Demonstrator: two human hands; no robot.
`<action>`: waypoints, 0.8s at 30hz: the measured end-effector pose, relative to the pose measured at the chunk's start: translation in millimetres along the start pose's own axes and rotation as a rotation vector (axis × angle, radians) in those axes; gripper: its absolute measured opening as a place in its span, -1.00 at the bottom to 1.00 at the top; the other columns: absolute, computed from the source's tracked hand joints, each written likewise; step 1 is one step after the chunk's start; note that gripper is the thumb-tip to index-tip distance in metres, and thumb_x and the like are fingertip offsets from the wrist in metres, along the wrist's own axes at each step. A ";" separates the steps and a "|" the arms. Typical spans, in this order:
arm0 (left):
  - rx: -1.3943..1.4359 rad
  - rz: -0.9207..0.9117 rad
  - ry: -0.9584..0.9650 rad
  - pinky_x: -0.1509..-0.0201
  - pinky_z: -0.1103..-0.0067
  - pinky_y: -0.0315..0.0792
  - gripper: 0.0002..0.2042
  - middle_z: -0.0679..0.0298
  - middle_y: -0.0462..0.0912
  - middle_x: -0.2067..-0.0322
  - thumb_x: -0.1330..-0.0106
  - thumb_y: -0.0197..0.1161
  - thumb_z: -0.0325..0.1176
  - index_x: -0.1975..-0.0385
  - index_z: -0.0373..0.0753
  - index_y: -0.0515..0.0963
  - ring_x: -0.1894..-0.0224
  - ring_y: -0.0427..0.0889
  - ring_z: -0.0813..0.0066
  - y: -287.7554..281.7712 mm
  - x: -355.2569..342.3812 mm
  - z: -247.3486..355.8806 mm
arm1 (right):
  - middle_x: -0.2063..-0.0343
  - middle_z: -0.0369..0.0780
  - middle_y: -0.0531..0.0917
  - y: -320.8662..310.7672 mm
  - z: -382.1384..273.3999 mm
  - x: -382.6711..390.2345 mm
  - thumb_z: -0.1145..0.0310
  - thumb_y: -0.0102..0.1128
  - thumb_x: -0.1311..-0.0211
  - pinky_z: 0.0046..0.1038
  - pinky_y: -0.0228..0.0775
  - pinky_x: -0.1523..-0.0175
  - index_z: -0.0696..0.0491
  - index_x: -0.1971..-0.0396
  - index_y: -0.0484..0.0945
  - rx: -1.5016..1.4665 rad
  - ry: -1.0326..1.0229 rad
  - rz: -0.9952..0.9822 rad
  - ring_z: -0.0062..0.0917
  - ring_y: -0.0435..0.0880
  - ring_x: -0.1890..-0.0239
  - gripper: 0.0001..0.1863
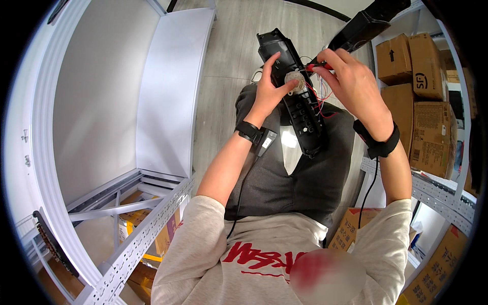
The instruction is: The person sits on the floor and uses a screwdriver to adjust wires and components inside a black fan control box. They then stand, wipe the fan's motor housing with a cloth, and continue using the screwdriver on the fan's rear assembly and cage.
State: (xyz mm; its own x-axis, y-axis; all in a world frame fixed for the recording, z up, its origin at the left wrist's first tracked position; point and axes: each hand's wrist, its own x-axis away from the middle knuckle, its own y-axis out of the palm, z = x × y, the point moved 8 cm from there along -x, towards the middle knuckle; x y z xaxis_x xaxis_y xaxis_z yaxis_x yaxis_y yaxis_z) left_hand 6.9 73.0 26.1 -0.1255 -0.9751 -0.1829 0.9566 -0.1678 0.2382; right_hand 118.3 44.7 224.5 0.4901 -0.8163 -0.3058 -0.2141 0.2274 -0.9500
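A long black plastic housing [304, 118] lies slantwise across my lap, with a round translucent part [295, 81] at its middle. My left hand [269, 91] holds the housing, the thumb pressing on the round part and the fingers along the left edge. Between the fingertips of my right hand [351, 76] is a screwdriver with a red and black handle [319, 66], held just right of the round part. Its tip is too small to make out. Thin red and white wires [321, 96] hang loose from the housing below my right hand.
Beyond my right hand stands another black plastic piece [358, 31]. Cardboard boxes [432, 134] fill the metal shelf on the right. At left are a white panel [173, 86] and a perforated metal frame [147, 223]. Black cables [370, 190] run from straps on both wrists.
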 end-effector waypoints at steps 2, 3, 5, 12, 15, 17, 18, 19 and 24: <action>-0.006 0.002 -0.013 -0.25 0.46 0.38 -0.17 0.19 0.43 -0.19 -0.11 0.51 -0.43 -0.38 -0.14 0.18 -0.19 0.45 0.40 0.2 -0.1 -0.5 | 0.39 -0.18 0.57 11.5 14.0 3.8 0.41 0.24 -0.23 -0.25 0.51 0.25 0.08 0.33 0.49 0.123 0.217 -0.181 -0.21 0.65 0.32 -0.88; -0.009 0.002 -0.019 -0.25 0.46 0.38 -0.17 0.19 0.43 -0.19 -0.11 0.51 -0.43 -0.38 -0.14 0.18 -0.19 0.45 0.40 0.5 -0.1 -0.6 | 0.40 -0.18 0.58 11.1 12.5 3.7 0.40 0.24 -0.23 -0.25 0.51 0.26 0.08 0.32 0.48 0.091 0.178 -0.160 -0.21 0.65 0.33 -0.87; 0.036 -0.005 -0.036 -0.25 0.46 0.38 -0.18 0.19 0.43 -0.20 -0.11 0.51 -0.43 -0.38 -0.14 0.18 -0.19 0.45 0.40 1.9 0.5 -1.0 | 0.41 -0.17 0.59 11.7 12.8 4.1 0.38 0.24 -0.24 -0.25 0.51 0.29 0.08 0.32 0.48 0.025 0.101 -0.117 -0.21 0.66 0.35 -0.86; 0.003 0.007 -0.020 -0.25 0.46 0.38 -0.19 0.20 0.42 -0.20 -0.12 0.50 -0.44 -0.38 -0.14 0.19 -0.19 0.45 0.40 0.2 0.4 0.7 | 0.37 -0.17 0.60 5.3 6.7 1.9 0.39 0.28 -0.20 -0.25 0.52 0.27 0.07 0.27 0.45 -0.018 0.076 -0.095 -0.21 0.66 0.31 -0.80; -0.005 -0.001 -0.018 -0.26 0.45 0.38 -0.18 0.20 0.41 -0.21 -0.12 0.51 -0.43 -0.38 -0.14 0.18 -0.20 0.44 0.40 0.4 0.0 0.3 | 0.31 -0.16 0.59 13.2 13.8 4.5 0.43 0.29 -0.18 -0.25 0.52 0.23 0.07 0.25 0.45 0.105 0.158 -0.175 -0.20 0.66 0.27 -0.79; 0.058 -0.010 -0.045 -0.26 0.46 0.37 -0.18 0.20 0.41 -0.21 -0.12 0.50 -0.43 -0.38 -0.14 0.18 -0.21 0.44 0.40 2.9 0.2 -1.6 | 0.32 -0.17 0.60 1.9 4.2 4.5 0.41 0.28 -0.19 -0.26 0.53 0.24 0.06 0.26 0.45 -0.027 -0.006 -0.037 -0.20 0.66 0.28 -0.81; 0.089 -0.014 -0.060 -0.26 0.46 0.37 -0.19 0.20 0.41 -0.22 -0.12 0.50 -0.43 -0.38 -0.14 0.18 -0.21 0.44 0.40 4.1 0.6 -2.1 | 0.32 -0.17 0.60 0.7 3.7 4.7 0.41 0.28 -0.19 -0.25 0.53 0.24 0.06 0.27 0.45 -0.066 -0.004 -0.017 -0.19 0.66 0.28 -0.81; 0.065 -0.008 -0.054 -0.27 0.46 0.37 -0.18 0.20 0.41 -0.21 -0.12 0.50 -0.44 -0.38 -0.14 0.18 -0.21 0.44 0.40 2.7 0.9 -0.9 | 0.32 -0.17 0.59 -0.4 2.5 4.8 0.41 0.28 -0.19 -0.25 0.53 0.25 0.05 0.27 0.45 -0.104 -0.003 0.004 -0.19 0.66 0.28 -0.81; 0.022 0.010 -0.001 -0.28 0.46 0.36 -0.18 0.19 0.42 -0.20 -0.12 0.50 -0.45 -0.38 -0.14 0.18 -0.20 0.44 0.40 0.1 -0.8 0.1 | 0.31 -0.19 0.59 13.7 18.5 3.7 0.40 0.30 -0.16 -0.25 0.53 0.22 0.04 0.28 0.46 0.089 0.242 -0.191 -0.19 0.65 0.25 -0.80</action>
State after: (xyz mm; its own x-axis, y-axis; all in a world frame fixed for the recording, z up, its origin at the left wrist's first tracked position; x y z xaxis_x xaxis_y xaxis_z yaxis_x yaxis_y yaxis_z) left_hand 7.0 73.7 26.4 -0.1164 -0.9769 -0.1791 0.9519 -0.1612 0.2605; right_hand 132.8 54.6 209.2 0.2972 -0.9488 -0.1076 -0.0576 0.0947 -0.9938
